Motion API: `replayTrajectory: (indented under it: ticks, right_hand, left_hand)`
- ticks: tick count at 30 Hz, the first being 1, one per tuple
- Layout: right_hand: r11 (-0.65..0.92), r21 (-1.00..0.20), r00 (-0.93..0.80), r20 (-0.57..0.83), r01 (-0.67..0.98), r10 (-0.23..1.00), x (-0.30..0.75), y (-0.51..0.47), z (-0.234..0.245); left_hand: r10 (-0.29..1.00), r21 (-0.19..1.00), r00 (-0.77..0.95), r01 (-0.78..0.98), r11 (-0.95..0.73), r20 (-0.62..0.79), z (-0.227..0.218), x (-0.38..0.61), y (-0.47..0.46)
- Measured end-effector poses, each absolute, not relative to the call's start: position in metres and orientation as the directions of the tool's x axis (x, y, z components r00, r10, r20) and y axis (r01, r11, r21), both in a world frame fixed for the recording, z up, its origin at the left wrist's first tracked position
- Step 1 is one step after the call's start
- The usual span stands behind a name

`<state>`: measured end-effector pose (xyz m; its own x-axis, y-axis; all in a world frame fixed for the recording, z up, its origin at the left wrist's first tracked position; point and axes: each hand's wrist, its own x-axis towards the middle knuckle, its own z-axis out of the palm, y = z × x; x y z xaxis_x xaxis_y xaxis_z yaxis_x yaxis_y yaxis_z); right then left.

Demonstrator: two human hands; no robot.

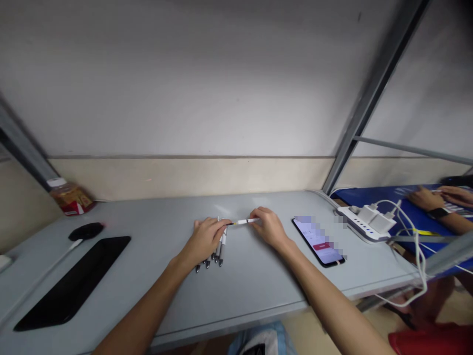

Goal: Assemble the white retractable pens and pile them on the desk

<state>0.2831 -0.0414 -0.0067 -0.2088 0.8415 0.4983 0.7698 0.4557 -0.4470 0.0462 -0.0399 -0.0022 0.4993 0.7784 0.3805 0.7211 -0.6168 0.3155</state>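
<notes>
Near the middle of the desk my left hand (207, 238) pinches the dark end of a slim pen (242, 222), which shows a small yellow bit beside a white barrel. My right hand (271, 228) is closed on the other end of that barrel, so the pen lies level between both hands. Whether its dark and white portions are joined or slightly apart is too small to tell. Under and beside my left hand, several white pens (222, 246) with dark grey tips lie side by side, tips toward me; my fingers partly cover them.
A lit smartphone (320, 242) lies to the right, near a white power strip (364, 224) with chargers and looping cables. At left are a black tablet-like slab (74, 283), a black mouse-shaped object (86, 231) and a labelled bottle (72, 198). Another person's hands (428, 199) work at a blue table.
</notes>
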Motion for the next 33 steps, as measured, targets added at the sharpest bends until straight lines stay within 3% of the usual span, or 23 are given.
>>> replayTrajectory:
  ticks: [7, 26, 33]
  right_hand:
    - [0.409, -0.450, -0.180, 0.469, 0.794, 0.865, 0.290, -0.041, -0.006]
    - [0.622, -0.477, -0.320, 0.570, 0.621, 0.757, 0.277, -0.042, -0.009]
    - [0.597, -0.635, -0.314, 0.510, 0.490, 0.801, 0.271, -0.048, 0.000]
  left_hand:
    - [0.815, 0.279, 0.463, 0.779, -0.562, 0.347, -0.002, 0.046, -0.038]
    - [0.812, 0.341, 0.474, 0.743, -0.576, 0.341, -0.002, 0.049, -0.044]
    - [0.788, 0.343, 0.506, 0.713, -0.611, 0.351, -0.003, 0.048, -0.043]
